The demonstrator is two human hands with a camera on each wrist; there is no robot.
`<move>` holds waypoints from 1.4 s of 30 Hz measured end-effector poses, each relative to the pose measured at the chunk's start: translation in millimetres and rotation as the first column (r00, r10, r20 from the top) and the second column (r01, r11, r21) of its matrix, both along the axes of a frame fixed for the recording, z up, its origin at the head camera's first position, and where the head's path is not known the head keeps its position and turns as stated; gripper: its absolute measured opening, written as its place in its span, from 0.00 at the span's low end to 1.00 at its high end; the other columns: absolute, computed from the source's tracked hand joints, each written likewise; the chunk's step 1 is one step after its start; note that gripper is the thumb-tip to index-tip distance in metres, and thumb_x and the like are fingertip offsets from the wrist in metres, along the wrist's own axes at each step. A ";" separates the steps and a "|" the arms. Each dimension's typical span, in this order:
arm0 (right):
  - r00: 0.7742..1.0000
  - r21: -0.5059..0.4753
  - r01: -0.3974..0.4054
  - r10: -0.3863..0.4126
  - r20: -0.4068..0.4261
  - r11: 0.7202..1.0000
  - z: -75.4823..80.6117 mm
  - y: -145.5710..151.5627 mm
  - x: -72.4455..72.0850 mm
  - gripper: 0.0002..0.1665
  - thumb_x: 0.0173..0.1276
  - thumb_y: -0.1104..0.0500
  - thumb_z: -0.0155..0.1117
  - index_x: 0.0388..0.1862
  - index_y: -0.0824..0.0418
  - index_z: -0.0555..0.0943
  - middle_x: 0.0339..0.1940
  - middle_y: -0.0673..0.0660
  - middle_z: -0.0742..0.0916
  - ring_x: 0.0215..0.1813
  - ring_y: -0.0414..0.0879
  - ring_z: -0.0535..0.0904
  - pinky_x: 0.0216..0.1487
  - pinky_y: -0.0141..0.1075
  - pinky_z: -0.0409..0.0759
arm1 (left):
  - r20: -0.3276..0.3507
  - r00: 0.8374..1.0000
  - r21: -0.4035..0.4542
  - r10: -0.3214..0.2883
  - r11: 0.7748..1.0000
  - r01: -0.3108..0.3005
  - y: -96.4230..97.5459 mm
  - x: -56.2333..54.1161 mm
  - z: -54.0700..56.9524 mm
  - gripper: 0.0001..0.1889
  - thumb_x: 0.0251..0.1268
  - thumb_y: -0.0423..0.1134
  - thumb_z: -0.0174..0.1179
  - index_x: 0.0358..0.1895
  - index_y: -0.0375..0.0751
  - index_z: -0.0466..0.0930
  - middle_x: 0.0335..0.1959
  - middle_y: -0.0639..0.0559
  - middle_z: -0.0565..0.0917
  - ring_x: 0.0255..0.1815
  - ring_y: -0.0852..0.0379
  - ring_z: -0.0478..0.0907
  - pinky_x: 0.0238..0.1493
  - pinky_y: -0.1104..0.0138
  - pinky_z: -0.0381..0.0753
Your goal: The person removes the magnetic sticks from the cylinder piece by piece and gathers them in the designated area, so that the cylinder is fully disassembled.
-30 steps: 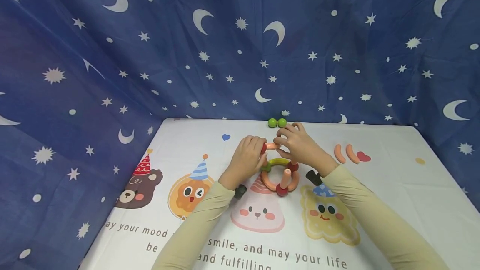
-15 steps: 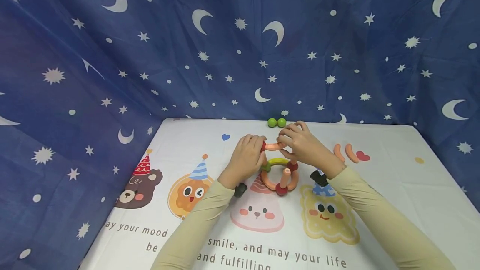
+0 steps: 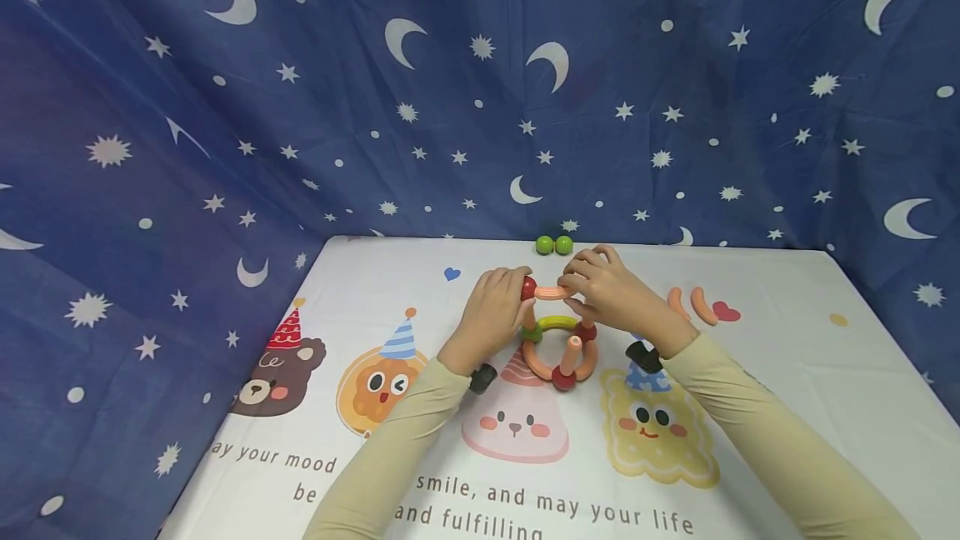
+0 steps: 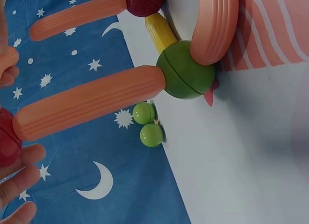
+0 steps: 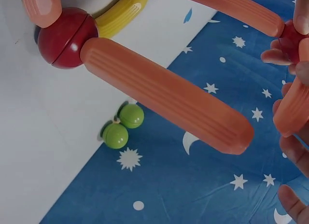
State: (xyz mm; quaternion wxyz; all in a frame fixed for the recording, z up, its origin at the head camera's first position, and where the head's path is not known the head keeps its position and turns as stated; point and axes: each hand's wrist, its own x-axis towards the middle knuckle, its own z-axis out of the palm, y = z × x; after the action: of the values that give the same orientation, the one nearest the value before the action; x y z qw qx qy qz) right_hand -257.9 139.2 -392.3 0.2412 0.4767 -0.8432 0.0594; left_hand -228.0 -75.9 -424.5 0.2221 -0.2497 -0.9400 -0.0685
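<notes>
My left hand (image 3: pixel 487 315) holds a red ball (image 3: pixel 528 287) on top of an upright orange stick (image 4: pixel 91 103). From that ball a curved orange stick (image 3: pixel 552 293) sticks out rightward, and my right hand (image 3: pixel 611 290) pinches its far end. Below lies a ring of curved orange pieces and one yellow piece (image 3: pixel 557 322), joined by a green ball (image 4: pixel 186 69) and red balls (image 5: pixel 67 38). Two more upright sticks rise from the ring: a front one (image 3: pixel 572 355) with a bare top, and another (image 5: pixel 166 93) under my right hand, its top also bare.
Two green balls (image 3: pixel 554 246) sit side by side at the back edge of the white printed tablecloth (image 3: pixel 787 357). Two loose curved orange sticks (image 3: pixel 703 307) lie to the right, partly behind the right forearm. A blue star-patterned curtain (image 3: pixel 450 107) hangs behind.
My right hand has shifted slightly right along the curved stick, so more of the stick shows. The left hand's fingers have moved slightly, exposing more of the red ball. The ring stays put.
</notes>
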 end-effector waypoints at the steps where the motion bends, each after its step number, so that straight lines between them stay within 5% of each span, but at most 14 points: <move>1: 1.000 0.004 0.002 -0.002 0.004 1.000 0.5 0.6 0.1 0.15 0.48 0.60 0.75 0.37 0.57 0.82 0.35 0.52 0.85 0.46 0.50 0.77 0.53 0.52 0.70 | -0.009 1.000 0.001 0.000 1.000 0.000 0.3 -0.3 -0.4 0.21 0.66 0.45 0.55 0.58 0.38 0.67 0.46 0.49 0.81 0.51 0.55 0.74 0.59 0.63 0.69; 19: 0.995 0.049 0.038 -0.042 0.085 0.998 2.6 5.7 4.8 0.14 0.57 0.57 0.69 0.42 0.56 0.81 0.39 0.53 0.85 0.48 0.50 0.76 0.56 0.52 0.68 | -0.138 0.990 0.007 0.010 1.000 -0.009 3.6 -6.1 -5.0 0.20 0.65 0.45 0.57 0.56 0.39 0.71 0.48 0.49 0.82 0.51 0.53 0.75 0.58 0.61 0.72; 28: 0.997 0.029 0.030 -0.032 0.077 0.999 3.9 8.7 8.8 0.11 0.61 0.58 0.65 0.43 0.56 0.81 0.39 0.53 0.84 0.49 0.51 0.76 0.57 0.53 0.67 | -0.115 0.993 -0.054 0.014 0.998 -0.020 4.0 -4.2 1.3 0.22 0.63 0.48 0.59 0.57 0.41 0.73 0.44 0.49 0.82 0.49 0.53 0.75 0.58 0.62 0.72; 42: 0.999 -0.018 0.032 -0.032 -0.011 0.999 -4.3 12.5 9.7 0.16 0.52 0.61 0.73 0.41 0.57 0.81 0.37 0.53 0.85 0.47 0.50 0.77 0.55 0.52 0.69 | -0.012 1.000 -0.134 0.019 0.991 -0.021 2.6 -0.7 15.6 0.22 0.64 0.52 0.56 0.55 0.42 0.73 0.43 0.49 0.81 0.48 0.53 0.74 0.55 0.62 0.72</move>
State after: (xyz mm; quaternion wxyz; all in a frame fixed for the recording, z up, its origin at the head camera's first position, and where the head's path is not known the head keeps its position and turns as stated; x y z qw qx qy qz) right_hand -248.2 151.8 -396.5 0.2510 0.4613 -0.8488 0.0605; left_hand -228.7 -73.3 -408.9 0.2107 -0.2551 -0.9437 -0.0015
